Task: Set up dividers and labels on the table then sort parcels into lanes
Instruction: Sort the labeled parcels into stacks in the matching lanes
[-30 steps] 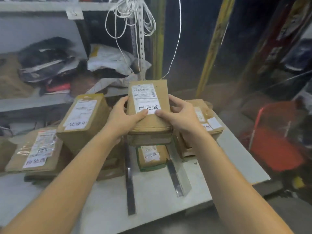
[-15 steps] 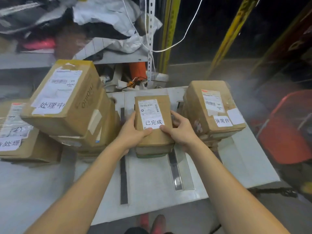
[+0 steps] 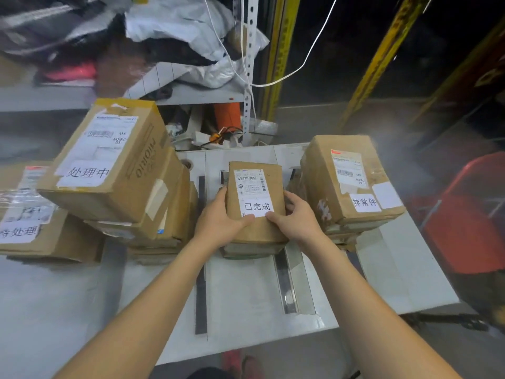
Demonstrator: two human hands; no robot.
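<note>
- The brown paper parcel (image 3: 255, 203), labelled 已完成, sits at centre frame on top of another flat parcel (image 3: 251, 248) in the middle lane of the table (image 3: 396, 274); its label faces up, seemingly so the lane reads at a glance.
- The left hand (image 3: 218, 220) and right hand (image 3: 296, 217) hold it by its long sides, fingers clamped on the parcel with thumbs over the near edge of the label, a grip that looks meant to square it onto the stack.
- A dark divider strip (image 3: 200, 269) lower left of the parcel and a metal divider strip (image 3: 284, 283) lower right bound this lane, keeping stacks apart.
- Right of centre, a carton marked 异常件 (image 3: 352, 181) tops its own stack, just beside the right hand.
- Left of centre, a tilted carton marked 处理中 (image 3: 109, 160) rests on other boxes; at the far left edge lies a carton marked 待处理 (image 3: 32, 225).
- Sorting seems well advanced, judging by the filled lanes.
</note>
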